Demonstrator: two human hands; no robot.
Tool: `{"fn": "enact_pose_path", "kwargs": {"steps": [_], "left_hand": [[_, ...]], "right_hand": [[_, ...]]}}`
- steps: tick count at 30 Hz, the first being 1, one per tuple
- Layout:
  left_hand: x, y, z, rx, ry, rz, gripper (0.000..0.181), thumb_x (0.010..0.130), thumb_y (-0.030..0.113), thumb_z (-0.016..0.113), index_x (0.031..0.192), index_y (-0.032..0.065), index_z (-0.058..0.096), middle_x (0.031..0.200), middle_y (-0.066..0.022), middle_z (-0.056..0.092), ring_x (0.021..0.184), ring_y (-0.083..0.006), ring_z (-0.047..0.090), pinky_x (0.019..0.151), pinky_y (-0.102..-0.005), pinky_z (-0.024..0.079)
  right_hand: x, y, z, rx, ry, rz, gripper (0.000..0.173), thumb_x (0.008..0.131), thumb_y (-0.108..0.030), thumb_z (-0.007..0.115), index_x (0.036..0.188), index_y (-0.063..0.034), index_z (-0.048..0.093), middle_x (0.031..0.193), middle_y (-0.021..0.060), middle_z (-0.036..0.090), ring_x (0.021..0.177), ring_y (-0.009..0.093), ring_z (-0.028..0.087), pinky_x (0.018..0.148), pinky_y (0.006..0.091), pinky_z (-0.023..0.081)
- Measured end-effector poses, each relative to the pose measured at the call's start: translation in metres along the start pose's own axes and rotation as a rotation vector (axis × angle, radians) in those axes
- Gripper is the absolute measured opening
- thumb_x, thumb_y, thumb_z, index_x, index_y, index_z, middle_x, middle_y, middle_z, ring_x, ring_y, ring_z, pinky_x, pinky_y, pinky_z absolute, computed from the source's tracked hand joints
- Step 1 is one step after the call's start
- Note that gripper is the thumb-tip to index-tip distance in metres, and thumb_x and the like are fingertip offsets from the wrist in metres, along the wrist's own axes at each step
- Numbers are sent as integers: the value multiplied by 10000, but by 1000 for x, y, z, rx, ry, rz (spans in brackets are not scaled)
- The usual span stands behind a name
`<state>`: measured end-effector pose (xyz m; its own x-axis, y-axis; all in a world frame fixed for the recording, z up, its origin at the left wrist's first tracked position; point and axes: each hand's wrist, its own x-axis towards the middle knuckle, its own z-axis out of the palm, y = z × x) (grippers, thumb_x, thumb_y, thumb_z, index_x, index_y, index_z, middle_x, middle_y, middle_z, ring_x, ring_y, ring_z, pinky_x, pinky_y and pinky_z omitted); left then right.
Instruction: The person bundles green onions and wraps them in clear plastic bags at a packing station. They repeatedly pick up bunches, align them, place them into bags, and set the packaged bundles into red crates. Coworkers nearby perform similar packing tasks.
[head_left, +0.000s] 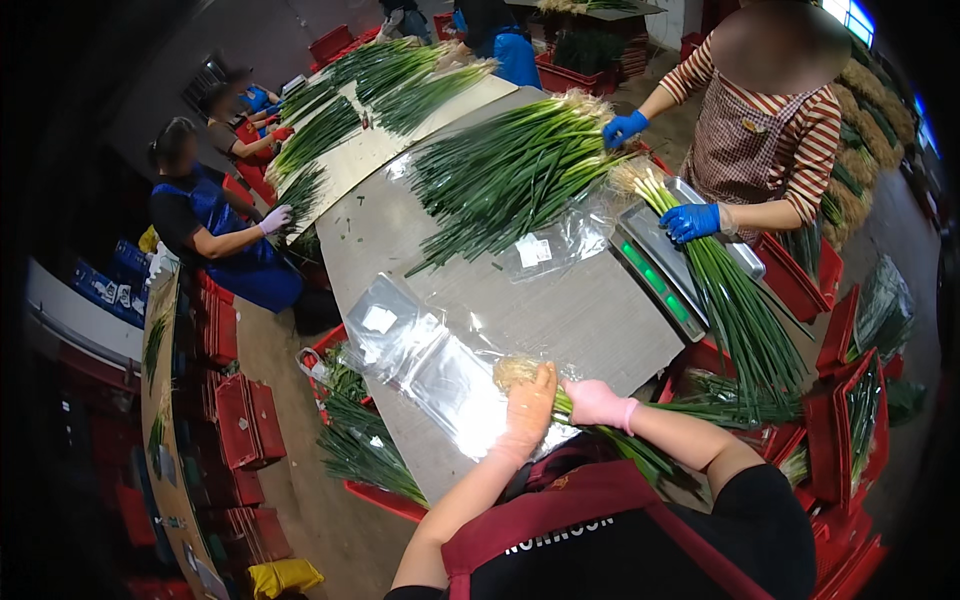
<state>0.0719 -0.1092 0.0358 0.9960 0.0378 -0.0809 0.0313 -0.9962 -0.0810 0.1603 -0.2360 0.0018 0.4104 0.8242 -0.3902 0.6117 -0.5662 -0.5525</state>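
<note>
A bunch of green onions (517, 370) lies across the table's near edge, its roots to the left and its leaves running to the right past my body. My left hand (531, 411), in a thin pale orange glove, grips it just behind the roots. Close beside it, my right hand (601, 406) in a pink glove closes around the stalks. Clear plastic bags (457, 390) lie flat on the grey table (420, 450), left of and partly under the bunch. Glare hides part of their surface.
Opposite, a blue-gloved co-worker's hand (690, 223) holds green onions on a digital scale (652, 277); the other touches a large onion pile (510, 165). A labelled bag (555, 247) lies mid-table. Red crates (847, 427) crowd the right; another crate (382, 501) stands left. Other people work further back.
</note>
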Motion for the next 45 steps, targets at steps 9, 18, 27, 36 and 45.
{"fn": "enact_pose_path", "kwargs": {"steps": [9,18,27,36,45], "left_hand": [[-51,-14,39,-477,607,-94,613,713,124,683,1268,23,446,1269,-70,445,1059,-258,475,881,-399,388],[-27,-18,51,-1851,138,-769,310,850,137,553,1109,-32,526,741,-64,611,568,-122,537,526,-247,451],[-33,-59,1,-2202,257,-723,151,828,81,543,903,-30,613,725,-94,637,496,-125,522,476,-235,448],[-29,-55,-27,-1428,563,-685,378,792,187,701,1077,8,527,808,-37,555,560,-86,457,515,-239,413],[-28,-69,12,-1071,816,-921,472,712,265,770,1003,23,488,836,-72,483,642,-178,463,660,-342,441]], "right_hand": [[33,24,-11,847,-276,-100,486,605,12,682,1071,-16,547,861,40,591,815,136,543,737,278,471],[49,-22,-32,1054,-427,-184,462,612,52,646,1060,-12,550,922,44,612,834,135,564,753,277,476],[39,-39,-36,1102,-410,-173,528,614,37,670,1123,-24,545,981,56,610,873,169,580,780,295,482],[30,-45,-63,1158,-389,-187,656,634,21,708,1251,-20,490,1115,63,575,940,150,553,844,294,456],[17,-38,-64,1065,-309,-157,624,617,30,683,1217,1,512,1051,70,588,916,157,557,822,294,465]]}}
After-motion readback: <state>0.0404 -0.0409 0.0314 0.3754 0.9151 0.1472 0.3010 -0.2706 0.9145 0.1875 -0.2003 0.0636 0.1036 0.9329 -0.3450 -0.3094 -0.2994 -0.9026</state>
